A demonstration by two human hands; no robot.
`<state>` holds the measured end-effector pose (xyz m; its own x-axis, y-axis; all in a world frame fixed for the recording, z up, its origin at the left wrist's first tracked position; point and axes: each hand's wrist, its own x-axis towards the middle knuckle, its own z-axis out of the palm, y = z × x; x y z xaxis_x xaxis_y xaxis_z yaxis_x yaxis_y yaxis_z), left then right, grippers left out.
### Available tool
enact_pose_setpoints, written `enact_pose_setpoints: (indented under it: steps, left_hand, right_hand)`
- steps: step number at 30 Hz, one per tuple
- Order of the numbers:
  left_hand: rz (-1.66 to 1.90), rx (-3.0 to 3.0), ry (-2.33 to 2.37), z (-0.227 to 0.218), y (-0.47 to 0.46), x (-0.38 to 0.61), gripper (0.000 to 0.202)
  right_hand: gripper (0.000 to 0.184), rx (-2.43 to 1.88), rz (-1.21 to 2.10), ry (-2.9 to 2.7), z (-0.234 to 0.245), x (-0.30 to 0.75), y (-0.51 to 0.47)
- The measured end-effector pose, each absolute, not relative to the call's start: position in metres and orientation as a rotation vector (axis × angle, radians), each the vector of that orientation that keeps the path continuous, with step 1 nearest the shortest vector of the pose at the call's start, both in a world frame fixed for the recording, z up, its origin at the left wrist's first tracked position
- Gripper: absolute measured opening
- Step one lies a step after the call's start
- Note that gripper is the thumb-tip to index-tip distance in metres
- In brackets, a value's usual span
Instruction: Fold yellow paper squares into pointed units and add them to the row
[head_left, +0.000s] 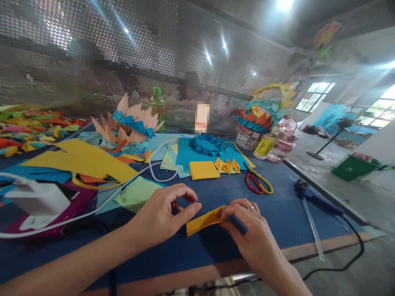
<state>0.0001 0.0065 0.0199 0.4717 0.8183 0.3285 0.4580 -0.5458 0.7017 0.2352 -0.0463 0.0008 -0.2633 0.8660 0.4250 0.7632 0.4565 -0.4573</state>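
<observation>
Paper strip [203, 222], yellow, is grasped at one end by the right hand [251, 226], near the front edge of the bench [173, 261]. Left hand [163, 211]: released, fingers curled, beside the free end.

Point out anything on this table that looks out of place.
The clear stick beside the blue glue gun looks askew: it lies across the table's front edge, its tip seeming to jut past, where it might get knocked off. No spill shows.
</observation>
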Motion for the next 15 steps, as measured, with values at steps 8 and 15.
enact_pose_setpoints:
  steps: [8, 15]
  left_hand:
    - [0.775, 2.189, 0.992, 0.012, 0.005, 0.002, 0.017]
    - [0.75, 2.214, 1.014, 0.009, 0.003, 0.003, 0.022]
  right_hand:
    - [0.021, -1.19, 0.072, -2.156, -0.001, 0.238, -0.051]
    - [0.024, -1.08, -0.007, -2.215, 0.002, 0.223, -0.058]
